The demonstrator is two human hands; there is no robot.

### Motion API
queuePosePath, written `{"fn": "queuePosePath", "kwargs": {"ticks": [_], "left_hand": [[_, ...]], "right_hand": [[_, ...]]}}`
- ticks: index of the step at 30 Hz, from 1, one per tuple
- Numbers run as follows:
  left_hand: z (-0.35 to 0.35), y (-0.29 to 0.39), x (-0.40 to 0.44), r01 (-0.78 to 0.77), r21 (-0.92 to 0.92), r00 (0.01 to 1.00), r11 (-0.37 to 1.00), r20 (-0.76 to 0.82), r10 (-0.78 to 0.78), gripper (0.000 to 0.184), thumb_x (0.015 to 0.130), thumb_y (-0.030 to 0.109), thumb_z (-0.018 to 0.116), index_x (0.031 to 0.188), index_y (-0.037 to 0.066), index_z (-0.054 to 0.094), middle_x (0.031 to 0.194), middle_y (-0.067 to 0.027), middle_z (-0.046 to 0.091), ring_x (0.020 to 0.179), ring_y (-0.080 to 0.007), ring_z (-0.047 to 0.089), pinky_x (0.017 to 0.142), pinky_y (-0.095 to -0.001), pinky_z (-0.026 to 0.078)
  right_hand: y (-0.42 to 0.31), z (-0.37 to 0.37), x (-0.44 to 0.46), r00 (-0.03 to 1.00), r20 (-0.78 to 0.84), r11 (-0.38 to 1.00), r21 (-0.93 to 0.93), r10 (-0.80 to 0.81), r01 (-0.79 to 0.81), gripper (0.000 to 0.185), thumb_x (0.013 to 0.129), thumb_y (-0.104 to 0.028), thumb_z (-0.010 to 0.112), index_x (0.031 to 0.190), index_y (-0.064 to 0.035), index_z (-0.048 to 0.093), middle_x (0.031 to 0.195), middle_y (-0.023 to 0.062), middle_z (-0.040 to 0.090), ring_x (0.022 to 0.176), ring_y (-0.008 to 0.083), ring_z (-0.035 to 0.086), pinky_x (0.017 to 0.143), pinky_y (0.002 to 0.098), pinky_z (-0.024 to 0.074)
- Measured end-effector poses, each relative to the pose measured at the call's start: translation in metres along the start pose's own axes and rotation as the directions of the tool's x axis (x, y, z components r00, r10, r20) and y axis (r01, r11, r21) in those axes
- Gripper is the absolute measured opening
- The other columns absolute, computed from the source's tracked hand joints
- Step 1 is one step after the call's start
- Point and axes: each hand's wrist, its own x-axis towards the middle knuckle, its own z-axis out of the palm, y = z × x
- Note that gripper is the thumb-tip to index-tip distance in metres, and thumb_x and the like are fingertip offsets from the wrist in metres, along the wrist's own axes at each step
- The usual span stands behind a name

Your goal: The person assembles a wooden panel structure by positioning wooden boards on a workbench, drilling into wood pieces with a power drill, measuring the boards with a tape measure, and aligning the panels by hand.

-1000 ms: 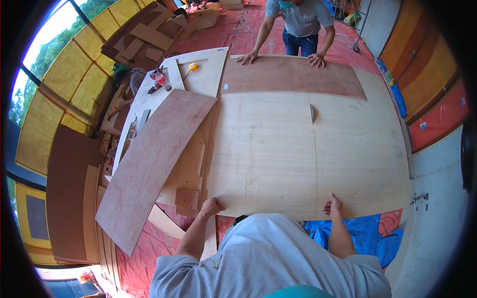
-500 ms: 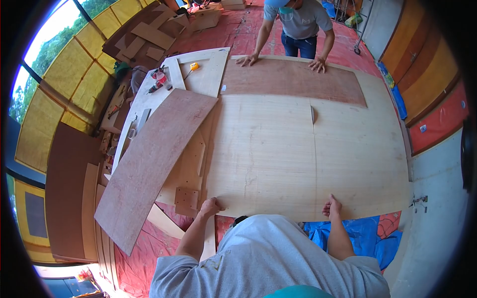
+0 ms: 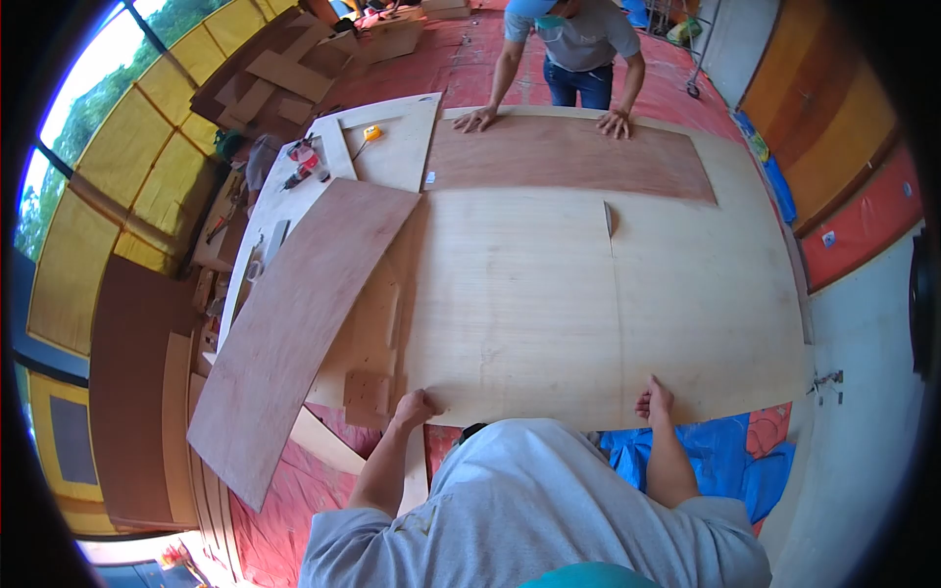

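Observation:
A large pale plywood sheet point(image 3: 510, 314) lies flat in front of me. My left hand point(image 3: 417, 406) is closed on its near edge, left of my body. Farther right, my right hand point(image 3: 655, 400) grips the same near edge, thumb on top and fingers curled. On the far part of the sheet lies a reddish-brown panel point(image 3: 578, 162); a co-worker point(image 3: 578, 49) across from me rests both hands on it. Another long reddish board point(image 3: 304, 323) slants across the left side, near my left hand. A small curved slot point(image 3: 610, 220) shows in the pale sheet.
At the back left are a yellow tape measure point(image 3: 371, 132) and a red drill point(image 3: 306, 157). Brown panels point(image 3: 142, 392) lean at the far left. Blue tarp point(image 3: 720, 456) lies below the near edge. Another person point(image 3: 257, 162) is at the left.
The view has shifted slightly, moving the scene a little left in the picture. My hands keep their hold. The co-worker's hands stay on the far panel.

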Motion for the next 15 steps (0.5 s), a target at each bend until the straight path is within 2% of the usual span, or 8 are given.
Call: {"fn": "queuePosePath", "kwargs": {"ticks": [2,5,7,11,13,15], "left_hand": [[0.003,-0.001,0.004,-0.017,0.058,1.0,0.998,-0.014,0.018,0.037,0.076,0.031,0.092,0.096,0.004,0.075,0.091,-0.0141,0.079,0.091,-0.0306,0.077,0.084,-0.0421,0.059],[0.0,0.0,0.002,0.0,0.016,0.999,1.0,0.044,-0.001,0.036,0.076,0.03,0.091,0.094,0.003,0.075,0.089,-0.0145,0.079,0.09,-0.0304,0.077,0.083,-0.0425,0.059],[0.006,-0.01,0.007,-0.114,0.001,0.993,0.994,-0.035,0.114,0.031,0.08,0.025,0.091,0.089,0.002,0.072,0.073,-0.0093,0.073,0.063,-0.0192,0.071,0.06,-0.0353,0.057],[0.003,-0.005,0.005,-0.069,-0.023,0.998,0.997,0.009,0.07,0.029,0.08,0.023,0.09,0.087,0.001,0.072,0.072,-0.009,0.073,0.061,-0.0182,0.07,0.059,-0.0345,0.057],[0.0,-0.001,0.001,0.0,-0.078,1.0,0.997,0.022,0.002,0.033,0.076,0.028,0.092,0.088,0.003,0.074,0.074,-0.0113,0.075,0.068,-0.0245,0.074,0.068,-0.0388,0.059],[-0.001,0.002,-0.001,0.0,-0.074,1.0,0.997,0.023,0.002,0.034,0.076,0.028,0.092,0.088,0.003,0.073,0.073,-0.0106,0.075,0.068,-0.0232,0.074,0.067,-0.038,0.059]], "right_hand": [[0.004,-0.003,0.006,0.999,0.042,1.0,0.011,0.008,-0.008,0.058,0.1,-0.062,0.063,0.082,-0.0061,0.065,0.065,0.0105,0.068,0.047,0.0249,0.067,0.04,0.0364,0.0517],[0.0,-0.003,-0.002,0.999,0.039,1.0,0.016,0.007,-0.008,0.058,0.101,-0.061,0.063,0.083,-0.0063,0.065,0.065,0.0099,0.068,0.047,0.0244,0.067,0.04,0.0364,0.0516],[-0.002,-0.003,-0.006,1.0,0.025,1.0,0.029,0.009,-0.01,0.057,0.101,-0.061,0.063,0.083,-0.0063,0.065,0.065,0.0097,0.068,0.047,0.024,0.067,0.04,0.0362,0.0514],[0.0,-0.003,-0.006,1.0,0.025,1.0,0.028,-0.004,0.003,0.056,0.101,-0.059,0.062,0.083,-0.0063,0.065,0.065,0.0093,0.069,0.047,0.0233,0.067,0.04,0.0354,0.051],[0.0,-0.003,-0.007,1.0,0.024,0.999,0.037,-0.011,0.01,0.056,0.102,-0.059,0.062,0.083,-0.0063,0.065,0.065,0.0095,0.069,0.047,0.0233,0.067,0.04,0.0351,0.051],[-0.002,-0.003,-0.008,1.0,0.017,1.0,0.019,-0.003,0.003,0.055,0.102,-0.058,0.062,0.082,-0.0063,0.065,0.065,0.0099,0.069,0.048,0.0235,0.068,0.04,0.035,0.0512]]}}
